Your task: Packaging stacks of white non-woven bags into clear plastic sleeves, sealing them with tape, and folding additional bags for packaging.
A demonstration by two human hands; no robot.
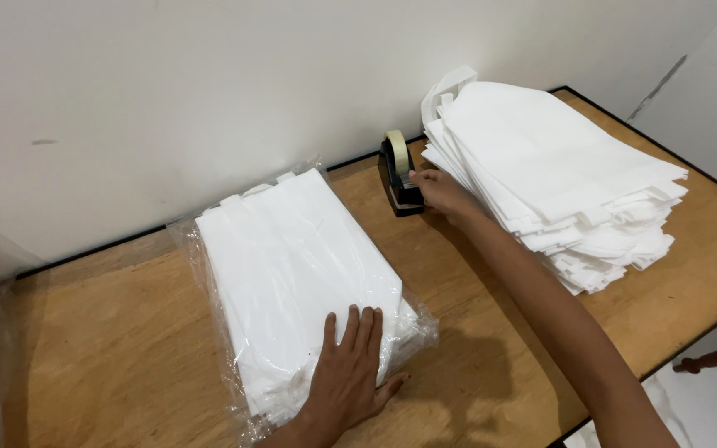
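1. From my remote seat I saw the left hand (pixel 348 373) lying flat, fingers spread, palm down on the near end of a clear plastic pack of white bags (pixel 300 274). It pressed on the pack and gripped nothing.
2. The pack lay on the wooden table (pixel 109 357), left of centre, its far end close to the white wall (pixel 209 91). The plastic wrap stood loose around the edges, and the near end looked open beside the left hand.
3. The right hand (pixel 444 195) was stretched out across the table to a black tape dispenser (pixel 398 178) that stood near the wall, between the pack and the loose pile.
4. Its fingertips were pinched narrow at the front of the dispenser, where the cutter sits. I could not tell whether they held a strip of tape.
5. A roll of pale tape (pixel 397 149) sat upright in the dispenser.
6. A tall, uneven stack of loose white bags (pixel 553 174) lay on the right part of the table, just beside the right hand and forearm, some handles sticking out at the far end.
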